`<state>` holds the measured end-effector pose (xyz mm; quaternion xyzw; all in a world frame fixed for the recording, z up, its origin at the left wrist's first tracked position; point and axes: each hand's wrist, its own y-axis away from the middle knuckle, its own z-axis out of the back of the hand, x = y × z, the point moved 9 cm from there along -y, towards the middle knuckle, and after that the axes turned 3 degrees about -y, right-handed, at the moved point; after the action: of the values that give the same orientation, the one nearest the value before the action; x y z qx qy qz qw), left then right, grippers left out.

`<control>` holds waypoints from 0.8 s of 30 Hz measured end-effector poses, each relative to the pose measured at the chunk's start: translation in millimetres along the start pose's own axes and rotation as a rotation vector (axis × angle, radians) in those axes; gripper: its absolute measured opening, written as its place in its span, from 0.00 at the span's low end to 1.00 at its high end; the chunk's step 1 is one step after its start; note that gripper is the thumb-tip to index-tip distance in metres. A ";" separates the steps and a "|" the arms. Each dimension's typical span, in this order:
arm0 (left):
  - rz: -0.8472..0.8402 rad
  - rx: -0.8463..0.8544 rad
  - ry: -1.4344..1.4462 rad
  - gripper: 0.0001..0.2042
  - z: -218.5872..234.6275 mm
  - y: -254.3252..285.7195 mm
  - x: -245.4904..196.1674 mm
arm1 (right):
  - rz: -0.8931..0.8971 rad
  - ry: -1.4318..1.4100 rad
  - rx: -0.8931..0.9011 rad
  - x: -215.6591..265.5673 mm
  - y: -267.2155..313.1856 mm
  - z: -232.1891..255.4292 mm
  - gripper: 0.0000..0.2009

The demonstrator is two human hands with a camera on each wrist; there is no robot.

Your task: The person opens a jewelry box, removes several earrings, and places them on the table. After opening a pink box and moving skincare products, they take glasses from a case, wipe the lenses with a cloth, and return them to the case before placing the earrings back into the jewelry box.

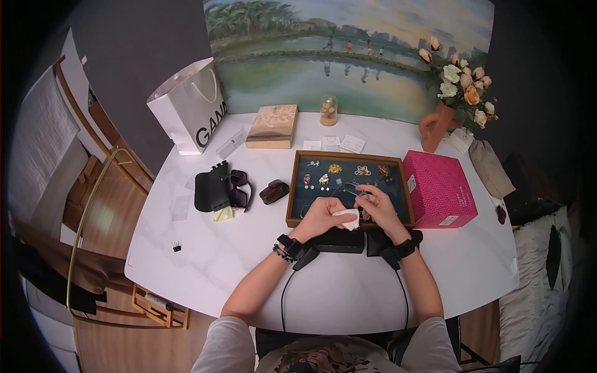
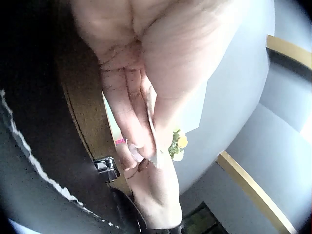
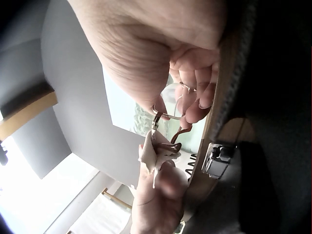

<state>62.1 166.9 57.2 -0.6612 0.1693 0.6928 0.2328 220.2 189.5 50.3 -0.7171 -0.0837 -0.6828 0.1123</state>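
Both hands meet over a wooden jewellery case [image 1: 290, 202] lined in dark blue, with earrings and brooches laid out inside. My right hand [image 1: 379, 209] pinches a pair of thin-rimmed eyeglasses [image 3: 167, 116] by the lens rim, as the right wrist view shows. In my left hand [image 1: 321, 217] a crumpled white cloth [image 1: 349, 219] is held between thumb and fingers. The cloth [image 3: 150, 155] wraps around a temple arm of the glasses in the right wrist view. Fingers hide much of the frame from above.
A pink patterned box [image 1: 440, 189] stands right of the case. To the left lie a brown glasses case [image 1: 274, 191], sunglasses [image 1: 239, 189] and a black case [image 1: 211, 188]. Behind are a wooden box [image 1: 272, 126], a paper bag [image 1: 185, 105] and a flower vase [image 1: 437, 127].
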 end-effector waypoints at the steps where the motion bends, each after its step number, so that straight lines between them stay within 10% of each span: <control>1: 0.000 0.001 -0.001 0.12 -1.5 -0.4 1.9 | -0.001 -0.012 -0.006 -0.5 -0.6 1.8 0.20; 24: -0.035 0.024 -0.048 0.10 -7.8 -1.9 2.2 | 0.012 -0.017 0.046 -5.8 -0.2 -0.9 0.21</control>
<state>69.6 164.5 54.7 -0.6442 0.1607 0.7023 0.2568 219.0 189.6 44.6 -0.7205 -0.0961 -0.6740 0.1320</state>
